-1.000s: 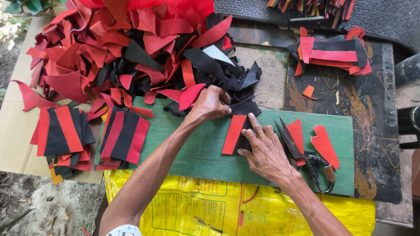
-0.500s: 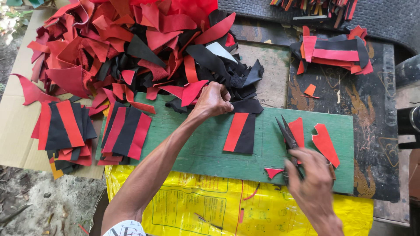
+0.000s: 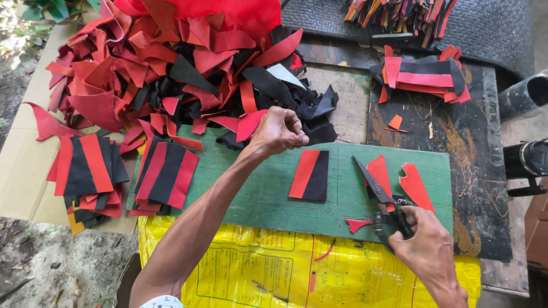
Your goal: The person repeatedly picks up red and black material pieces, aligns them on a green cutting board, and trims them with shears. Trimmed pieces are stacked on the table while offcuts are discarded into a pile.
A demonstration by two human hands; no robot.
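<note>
My left hand reaches into the near edge of a big heap of red and black scraps, fingers closed on a black piece there. My right hand grips the handles of dark scissors, whose blades point up-left over the green board. A red-and-black rectangular piece lies flat on the board between my hands. Two red cut pieces lie beside the scissors, and a small red offcut sits near the board's front edge.
Two stacks of red-and-black striped pieces lie at the left on board and cardboard. Another stack sits at the back right on a dark patterned surface. A yellow printed sack hangs below the board. Bare ground shows at lower left.
My right hand left the red-and-black piece, moved right and down, and took hold of the scissors. My left hand stayed at the heap's edge.
</note>
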